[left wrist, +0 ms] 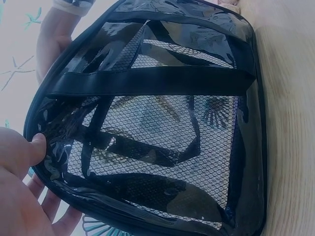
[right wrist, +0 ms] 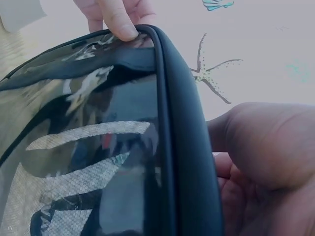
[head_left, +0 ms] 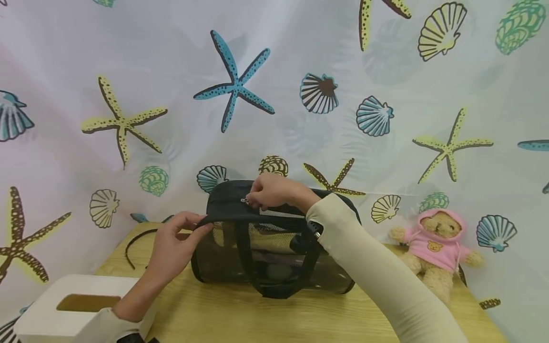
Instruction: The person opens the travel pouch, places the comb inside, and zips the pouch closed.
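Observation:
A clear bag with black trim and black handles (head_left: 279, 290) stands upright on the wooden table, mesh showing through its see-through side. My left hand (head_left: 171, 247) pinches the bag's upper left corner between thumb and fingers; the left wrist view shows the thumb of that hand (left wrist: 19, 182) on the black edge. Over the top, my right hand (head_left: 272, 191) pinches the zipper pull (head_left: 244, 200) near the left end of the black top panel (head_left: 227, 195). In the right wrist view, the black rim partly hides the right hand (right wrist: 270, 162).
A white box with an oval opening (head_left: 47, 314) stands at the front left. A teddy bear in a pink hoodie (head_left: 437, 247) sits at the right. Behind the bag's left side lies a thin dark band (head_left: 130, 245). A shell-and-starfish-patterned curtain (head_left: 274, 133) hangs behind.

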Demonstrator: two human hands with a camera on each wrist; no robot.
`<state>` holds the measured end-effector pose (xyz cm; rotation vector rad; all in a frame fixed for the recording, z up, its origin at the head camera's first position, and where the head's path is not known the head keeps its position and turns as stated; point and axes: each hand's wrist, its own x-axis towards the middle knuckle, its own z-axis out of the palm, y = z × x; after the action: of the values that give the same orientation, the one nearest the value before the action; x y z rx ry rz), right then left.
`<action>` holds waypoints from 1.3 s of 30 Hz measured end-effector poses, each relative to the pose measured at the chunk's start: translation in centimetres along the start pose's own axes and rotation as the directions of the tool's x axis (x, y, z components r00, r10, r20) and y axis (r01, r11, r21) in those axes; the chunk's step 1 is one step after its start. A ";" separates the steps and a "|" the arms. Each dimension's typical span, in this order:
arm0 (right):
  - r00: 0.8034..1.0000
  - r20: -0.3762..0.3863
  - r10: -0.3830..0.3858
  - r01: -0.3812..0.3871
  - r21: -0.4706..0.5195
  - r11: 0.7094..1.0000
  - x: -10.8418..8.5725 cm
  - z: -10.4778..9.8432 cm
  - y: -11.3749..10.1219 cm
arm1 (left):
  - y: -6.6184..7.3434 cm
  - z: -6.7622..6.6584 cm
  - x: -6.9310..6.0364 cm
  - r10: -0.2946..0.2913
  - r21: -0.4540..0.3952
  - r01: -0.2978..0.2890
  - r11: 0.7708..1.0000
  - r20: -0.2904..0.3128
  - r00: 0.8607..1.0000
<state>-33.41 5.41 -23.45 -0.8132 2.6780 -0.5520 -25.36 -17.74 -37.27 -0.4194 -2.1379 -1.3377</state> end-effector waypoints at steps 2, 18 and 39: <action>1.000 0.004 -0.014 0.014 0.030 0.999 -0.1 0.0 0.3 | -0.1 -0.3 -0.2 -0.007 0.001 0.007 1.000 -0.006 1.000; 1.000 -0.005 -0.010 0.010 0.162 0.987 -4.0 -2.7 4.2 | 0.4 -0.5 0.0 0.017 -0.006 -0.017 1.000 0.012 1.000; 0.999 -0.036 0.025 -0.019 0.163 0.986 -8.7 -4.0 9.5 | 0.5 -0.6 -0.1 -0.012 0.023 0.011 1.000 0.023 1.000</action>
<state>-32.37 18.87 -22.68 -0.7335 2.6298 -0.7764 -24.82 -18.01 -36.78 -0.4158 -2.1758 -1.3191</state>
